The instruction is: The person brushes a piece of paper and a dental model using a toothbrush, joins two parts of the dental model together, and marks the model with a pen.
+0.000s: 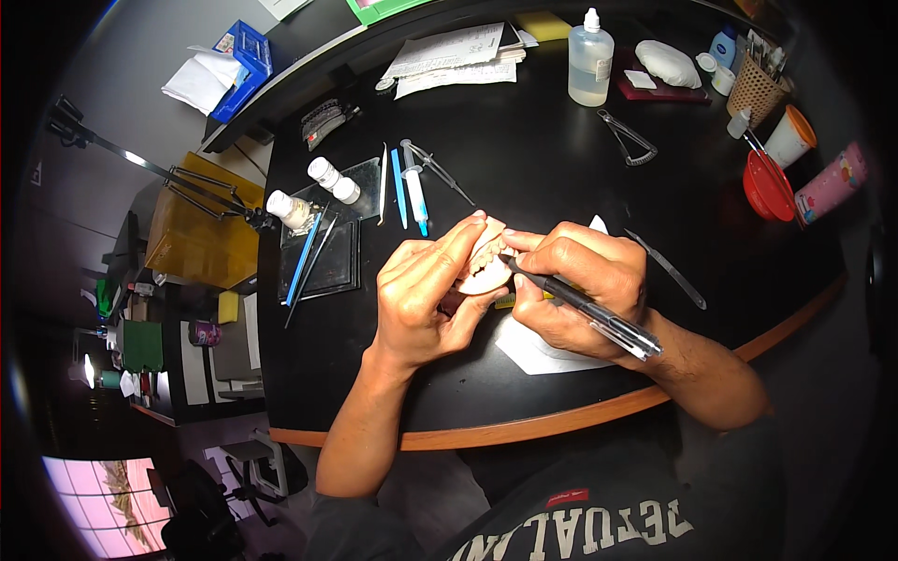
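Note:
Between thumb and fingers my left hand grips a pale dental cast with rows of teeth, held up above the black table. A black pen with a clear end lies in my right hand, held as for writing. Its tip meets the teeth of the cast or is very close to them; I cannot tell which. My right fingertips also rest near the cast's edge. Below my right hand a white sheet of paper lies partly covered, with something yellow beside it that is mostly hidden.
Left of my hands are a blue-tipped syringe, a caliper, small jars and a black slab. To the right lie a knife, another caliper and a red bowl. A clear bottle stands farther back.

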### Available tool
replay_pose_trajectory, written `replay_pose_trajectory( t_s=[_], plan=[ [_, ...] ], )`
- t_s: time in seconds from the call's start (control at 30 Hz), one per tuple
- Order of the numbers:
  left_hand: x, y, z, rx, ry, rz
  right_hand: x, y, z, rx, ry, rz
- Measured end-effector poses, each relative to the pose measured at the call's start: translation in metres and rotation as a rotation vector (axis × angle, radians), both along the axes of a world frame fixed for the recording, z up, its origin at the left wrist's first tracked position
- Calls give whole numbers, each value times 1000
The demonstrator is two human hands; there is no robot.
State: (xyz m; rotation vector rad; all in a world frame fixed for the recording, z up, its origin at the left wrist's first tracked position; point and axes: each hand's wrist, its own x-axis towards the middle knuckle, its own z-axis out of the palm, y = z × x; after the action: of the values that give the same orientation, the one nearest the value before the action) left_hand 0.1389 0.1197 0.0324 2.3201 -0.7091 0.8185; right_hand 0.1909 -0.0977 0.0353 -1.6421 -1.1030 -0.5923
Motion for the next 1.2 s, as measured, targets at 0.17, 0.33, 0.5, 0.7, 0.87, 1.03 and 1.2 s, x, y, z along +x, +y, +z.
replay_pose_trajectory(
  t_s=[0.17, 0.33, 0.5, 0.7, 0.87, 1.03, 1.2],
  plan=[
    [0, 0, -2, -3, -7, -4, -3, -1, 3, -33, 24, -15],
    [0, -1, -1, 2, -18, -5, -3, -2, 2, -40, 22, -19],
    [-1, 0, -1, -3, -3, 0, -4, -2, 4, -51, 43, -26],
    [1, 0, -3, -3, -23, 0, -3, 0, 4, -29, 27, -5],
    [2, 1, -5, 12, -36, 1, 1, 1, -2, 65, 106, 38],
    [2, 2, -5, 19, -35, 2, 1, 2, -1, 83, 96, 44],
    [2, 2, -4, 29, -40, 6, 1, 3, -2, 73, 80, 30]
  ],
)
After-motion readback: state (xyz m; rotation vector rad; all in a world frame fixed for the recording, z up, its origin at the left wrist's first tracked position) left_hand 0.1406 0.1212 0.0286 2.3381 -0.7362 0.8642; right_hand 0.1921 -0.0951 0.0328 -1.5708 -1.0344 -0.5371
